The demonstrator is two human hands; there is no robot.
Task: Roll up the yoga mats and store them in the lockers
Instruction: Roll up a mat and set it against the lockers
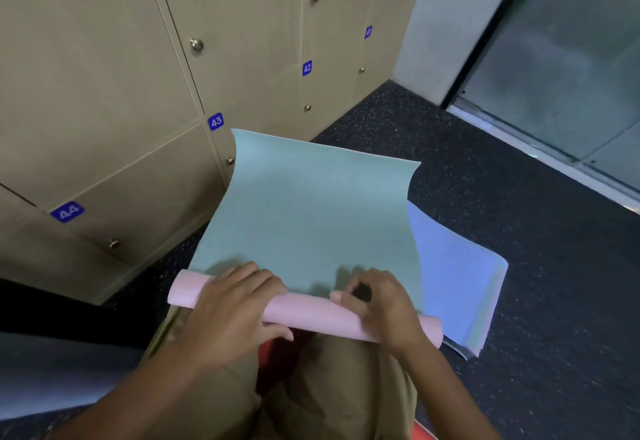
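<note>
A yoga mat (304, 204), pale green on top and pink underneath, lies on the dark floor with its near end wound into a pink roll (311, 313) across my knees. My left hand (232, 304) lies over the roll's left part, fingers curled round it. My right hand (381, 304) grips the roll's right part, fingertips tucked at the seam. The mat's far end curls up near the lockers (104, 93). A blue mat (453, 277) lies flat beneath it on the right.
Beige locker doors numbered 41 to 44, all closed, line the left and back. A glass door (571, 59) with a metal sill stands at the right. Speckled black floor (519, 232) stretches between. Another blue mat edge (52, 370) shows at lower left.
</note>
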